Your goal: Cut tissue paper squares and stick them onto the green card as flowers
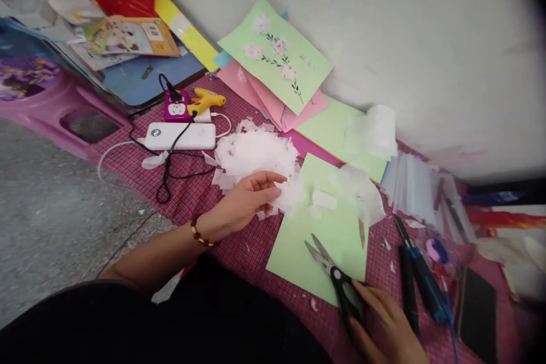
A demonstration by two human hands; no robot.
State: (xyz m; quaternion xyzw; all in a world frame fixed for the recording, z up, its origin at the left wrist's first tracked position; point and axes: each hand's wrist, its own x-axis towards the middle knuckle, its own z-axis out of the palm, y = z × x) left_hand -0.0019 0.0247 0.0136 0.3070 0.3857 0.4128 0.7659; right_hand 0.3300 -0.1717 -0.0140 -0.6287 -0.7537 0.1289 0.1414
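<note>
My left hand (pixel 245 205), a beaded bracelet on its wrist, has its fingers curled together at a thin white tissue paper piece (pixel 291 194), slightly blurred, over the left edge of a green sheet (pixel 315 250). Just behind it lies a heap of cut white tissue paper (pixel 256 151). In my right hand (pixel 386 324) are the black-handled scissors (pixel 336 274), their blades a little apart above the green sheet. A small white strip (pixel 324 199), a crumpled translucent white sheet (pixel 362 193) and a pencil stub (pixel 362 234) rest on or beside that sheet.
Behind are a green card with paper flowers (pixel 277 51), pink sheets (pixel 256 91) and a white roll (pixel 381 131). Left: a white power bank (pixel 181 136), cables and a yellow glue gun (pixel 207 101). Right: a blue-and-black tool (pixel 426 284), clear plastic strips (pixel 412 187).
</note>
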